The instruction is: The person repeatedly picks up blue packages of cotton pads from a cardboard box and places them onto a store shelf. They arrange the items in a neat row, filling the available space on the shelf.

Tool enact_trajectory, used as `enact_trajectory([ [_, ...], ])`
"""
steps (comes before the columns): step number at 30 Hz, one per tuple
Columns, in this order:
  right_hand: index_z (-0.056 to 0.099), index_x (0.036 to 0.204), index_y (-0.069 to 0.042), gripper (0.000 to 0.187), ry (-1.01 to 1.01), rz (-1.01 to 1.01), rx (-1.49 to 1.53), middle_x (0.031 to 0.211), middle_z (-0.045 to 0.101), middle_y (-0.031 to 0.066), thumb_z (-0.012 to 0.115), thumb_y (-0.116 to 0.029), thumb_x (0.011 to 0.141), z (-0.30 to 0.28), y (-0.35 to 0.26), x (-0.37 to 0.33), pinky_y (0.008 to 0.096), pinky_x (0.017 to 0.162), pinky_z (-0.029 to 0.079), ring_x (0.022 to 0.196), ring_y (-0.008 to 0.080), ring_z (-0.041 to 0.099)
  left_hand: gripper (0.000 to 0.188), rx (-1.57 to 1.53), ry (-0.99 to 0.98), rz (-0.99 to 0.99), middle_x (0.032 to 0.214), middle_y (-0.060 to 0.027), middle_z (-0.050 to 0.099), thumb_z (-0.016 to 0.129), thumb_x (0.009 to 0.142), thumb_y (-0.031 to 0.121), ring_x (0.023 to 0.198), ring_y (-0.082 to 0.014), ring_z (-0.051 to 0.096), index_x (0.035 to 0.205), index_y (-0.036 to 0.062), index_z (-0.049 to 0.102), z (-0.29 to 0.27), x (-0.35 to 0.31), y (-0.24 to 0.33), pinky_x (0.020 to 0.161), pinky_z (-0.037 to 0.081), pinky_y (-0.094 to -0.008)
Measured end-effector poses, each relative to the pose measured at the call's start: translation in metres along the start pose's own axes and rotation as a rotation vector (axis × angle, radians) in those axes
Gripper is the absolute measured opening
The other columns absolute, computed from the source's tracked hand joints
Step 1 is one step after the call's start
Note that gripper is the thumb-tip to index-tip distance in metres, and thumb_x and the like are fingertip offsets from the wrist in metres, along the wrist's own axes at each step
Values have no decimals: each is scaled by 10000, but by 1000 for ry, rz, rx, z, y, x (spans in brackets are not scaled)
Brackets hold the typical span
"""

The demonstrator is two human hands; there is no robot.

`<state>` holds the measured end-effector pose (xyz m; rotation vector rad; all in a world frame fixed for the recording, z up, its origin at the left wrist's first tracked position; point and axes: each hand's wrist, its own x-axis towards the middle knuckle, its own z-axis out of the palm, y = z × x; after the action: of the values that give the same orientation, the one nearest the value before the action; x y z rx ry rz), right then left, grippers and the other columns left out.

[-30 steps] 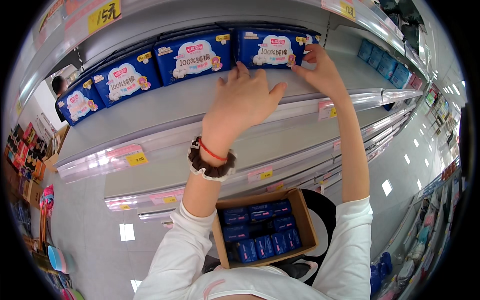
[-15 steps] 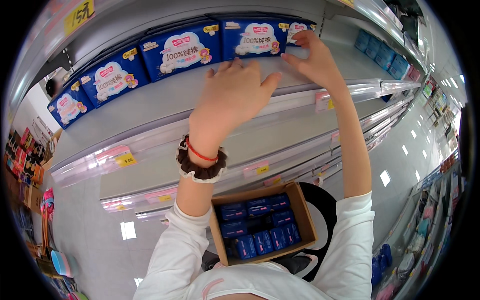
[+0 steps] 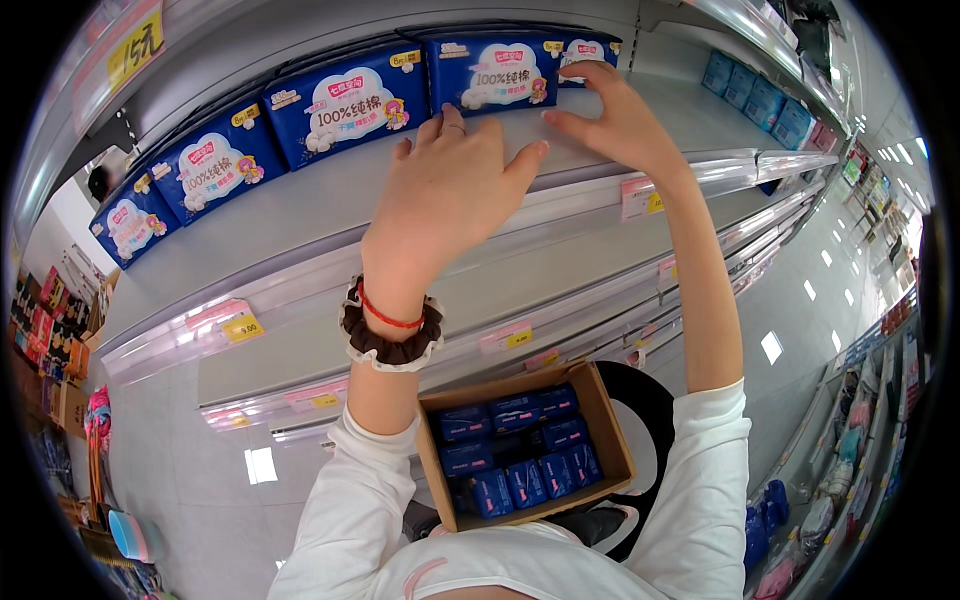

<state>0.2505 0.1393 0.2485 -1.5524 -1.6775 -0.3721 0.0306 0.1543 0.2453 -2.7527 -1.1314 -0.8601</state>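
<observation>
A row of dark blue soft packs with white cloud-shaped labels lines the upper shelf. My left hand (image 3: 440,190) has its fingers spread, their tips at the lower front edge of one blue pack (image 3: 494,72); whether they press on it I cannot tell. At that pack's right edge is my right hand (image 3: 632,120), thumb and forefinger apart. Its fingertips overlap the front of the rightmost pack (image 3: 587,48), and contact is unclear. To the left stand a large blue pack (image 3: 345,105) and two more, a middle one (image 3: 215,163) and an end one (image 3: 132,220).
Below my arms, an open cardboard box (image 3: 626,462) holds several small blue packs (image 3: 525,482). It rests by a round black stool (image 3: 655,425). Light blue boxes (image 3: 762,100) stand farther right on the shelf (image 3: 300,205). Price tags line a clear front rail (image 3: 170,345).
The shelf and its packs appear slightly farther left in the picture. Both hands shift slightly left too, keeping nearly the same pose beside the pack.
</observation>
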Motion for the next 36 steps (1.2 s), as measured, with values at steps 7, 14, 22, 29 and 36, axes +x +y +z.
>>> enact_trajectory([
  [7,554,1247,-35,628,-103,-2,43,1227,601,149,714,-380,748,-4,-2,1,359,948,436,1114,321,570,527,-4,18,7,1210,-238,583,442,930,473,1300,-394,406,1161,23,590,0,-1,-2,1074,324,-425],
  [14,629,1118,-33,430,98,-76,50,1093,646,132,719,-276,774,4,8,11,338,846,483,981,268,625,496,-29,145,74,1072,-216,639,523,887,428,1066,-363,576,1100,-10,620,-3,1,0,918,439,-427],
  [22,607,1020,5,224,627,-268,670,922,637,102,664,-23,805,-25,-45,-61,266,697,498,803,153,622,289,-462,567,682,1051,-139,640,631,837,136,941,-289,593,1089,-5,614,-14,-11,-1,828,446,-353],
  [29,666,929,-30,215,-141,-83,345,754,664,77,657,41,726,-16,-68,-233,237,590,508,622,151,640,200,-906,70,645,754,-75,669,644,747,-7,646,-225,624,934,50,683,24,-144,5,596,481,-302],
  [36,616,912,-29,211,-505,192,262,877,618,94,658,-40,705,99,-22,-346,362,729,520,846,290,627,138,-763,-615,104,765,-121,680,578,860,155,710,-285,663,853,42,657,224,-211,-5,651,513,-361],
])
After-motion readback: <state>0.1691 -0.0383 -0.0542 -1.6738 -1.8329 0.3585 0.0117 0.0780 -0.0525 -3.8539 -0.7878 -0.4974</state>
